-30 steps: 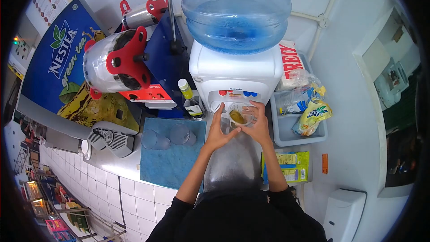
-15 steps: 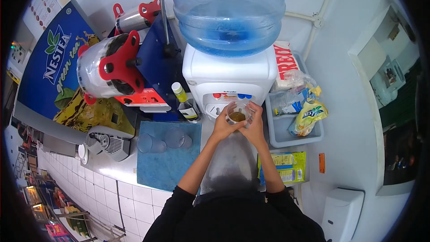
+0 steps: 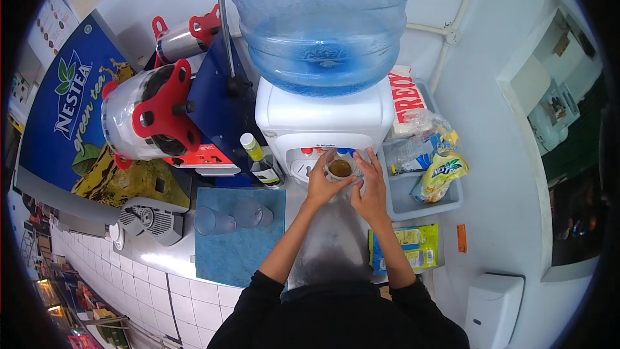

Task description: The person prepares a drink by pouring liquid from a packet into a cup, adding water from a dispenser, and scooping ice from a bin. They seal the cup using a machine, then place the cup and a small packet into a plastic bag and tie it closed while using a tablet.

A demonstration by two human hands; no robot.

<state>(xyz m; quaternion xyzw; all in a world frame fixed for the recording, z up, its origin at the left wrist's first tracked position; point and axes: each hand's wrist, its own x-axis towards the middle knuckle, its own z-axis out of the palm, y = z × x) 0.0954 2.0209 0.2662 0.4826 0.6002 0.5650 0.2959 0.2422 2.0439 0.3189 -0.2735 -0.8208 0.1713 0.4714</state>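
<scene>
A clear plastic cup (image 3: 340,168) with brown liquid in its bottom is tilted slightly in front of the white water dispenser (image 3: 325,116), below its red and blue taps. My left hand (image 3: 321,186) is closed around the cup's left side, thumb across the near side. On the other side my right hand (image 3: 371,190) has its fingers stretched out and apart, fingertips right at the cup's rim near the blue tap (image 3: 347,152). Its thumb is spread away from the fingers.
A large water bottle (image 3: 323,32) tops the dispenser. Left stand a bottle with a yellow-green cap (image 3: 263,167) and two clear cups (image 3: 252,213) on a blue cloth (image 3: 239,255). Right are a grey tray (image 3: 407,212) with packets and a green-yellow packet (image 3: 413,245).
My right hand has loosened from the cup and its fingers have spread towards the blue tap. My left hand keeps the cup. The view has tilted slightly upward.
</scene>
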